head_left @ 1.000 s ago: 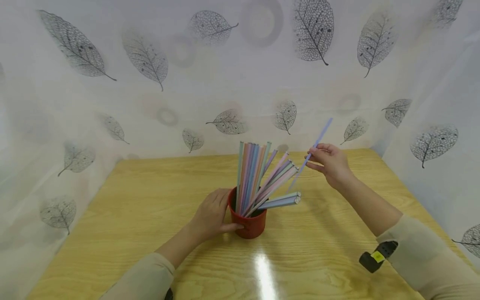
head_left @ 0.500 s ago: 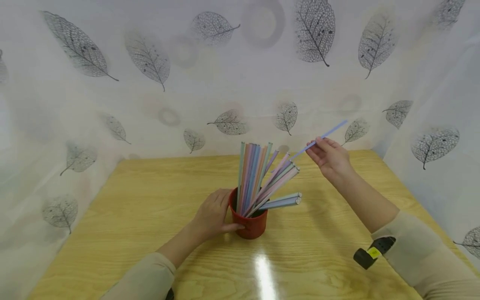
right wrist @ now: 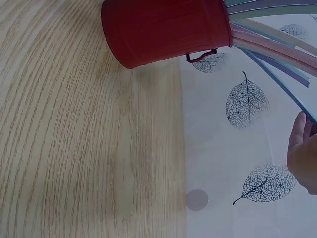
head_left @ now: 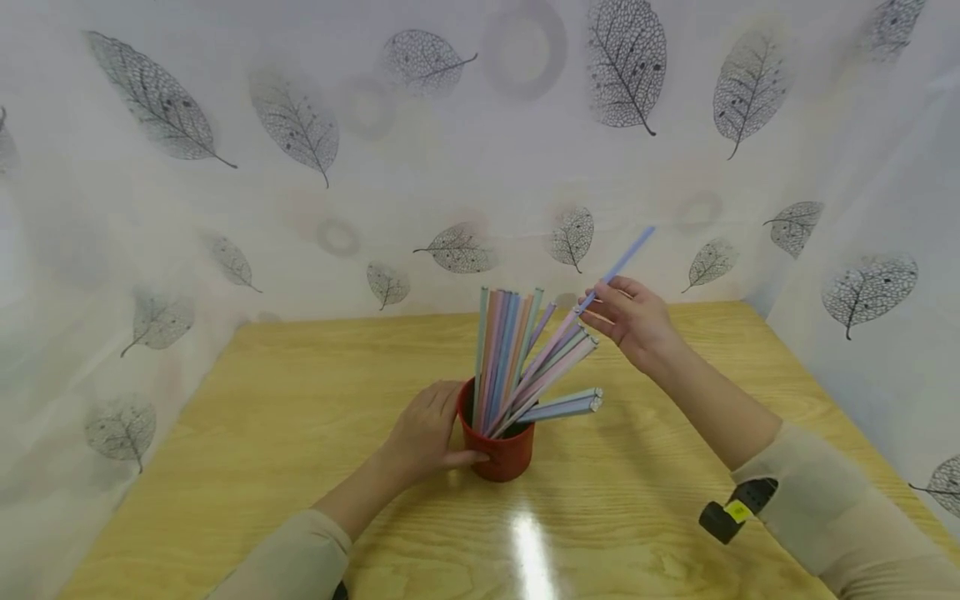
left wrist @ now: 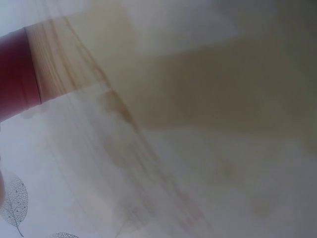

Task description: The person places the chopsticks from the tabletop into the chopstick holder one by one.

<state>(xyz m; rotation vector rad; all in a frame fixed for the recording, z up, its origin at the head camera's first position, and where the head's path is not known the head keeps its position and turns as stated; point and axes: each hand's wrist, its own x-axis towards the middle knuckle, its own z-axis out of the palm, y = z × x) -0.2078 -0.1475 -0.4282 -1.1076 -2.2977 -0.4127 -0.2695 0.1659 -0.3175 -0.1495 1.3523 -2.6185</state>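
Note:
A red cup (head_left: 504,460) stands upright on the wooden table, holding several pastel drinking straws (head_left: 498,358) that fan out up and to the right. My left hand (head_left: 422,429) grips the cup from its left side, thumb across the front. Beyond the straws on the right, my right hand (head_left: 636,323) pinches a blue-lavender straw (head_left: 628,252), tilted with its top to the upper right. In the head view its lower part is hidden behind the pink straws. The right wrist view shows a bluish straw (right wrist: 280,84) running from the cup rim (right wrist: 229,29) to the right hand (right wrist: 304,153).
The wooden table (head_left: 315,375) ends against a pale curtain (head_left: 495,167) printed with leaves, which also hangs at both sides. A small handle (right wrist: 200,55) sticks out from the cup's side. Two blue and green straws (head_left: 570,405) lean low over the rim. The left wrist view is mostly blurred.
My right hand, with the blue-lavender straw, has moved left toward the other straws. The straw tilted flatter, then turned steeper again. My left hand keeps its grip on the cup.

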